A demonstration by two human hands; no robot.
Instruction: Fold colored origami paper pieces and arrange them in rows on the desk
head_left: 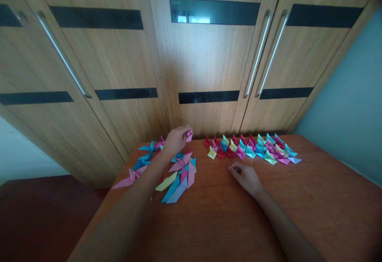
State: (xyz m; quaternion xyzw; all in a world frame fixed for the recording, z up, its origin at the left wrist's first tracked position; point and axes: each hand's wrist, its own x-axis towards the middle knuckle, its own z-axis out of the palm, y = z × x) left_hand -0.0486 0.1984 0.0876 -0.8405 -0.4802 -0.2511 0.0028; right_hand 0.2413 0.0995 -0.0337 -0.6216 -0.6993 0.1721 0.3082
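Note:
My left hand [176, 139] is raised over the back of the loose pile, its fingers pinched on a pink folded paper piece [189, 134]. Beneath and around that arm lie folded paper pieces in pink, blue, yellow and lilac, among them a lilac one [178, 191] and a yellow one [167, 181]. My right hand [246, 177] rests on the table with curled fingers; whether anything is inside them is hidden. Just beyond it stand small pointed paper shapes [240, 152] in close rows, coloured red, yellow, blue, pink and green.
The brown wooden table [215, 214] reaches back to a wooden wardrobe [205, 63] with long metal handles and dark strips. A pale blue wall [346, 106] borders the right side. Dark reddish floor [44, 210] shows beyond the table's left edge.

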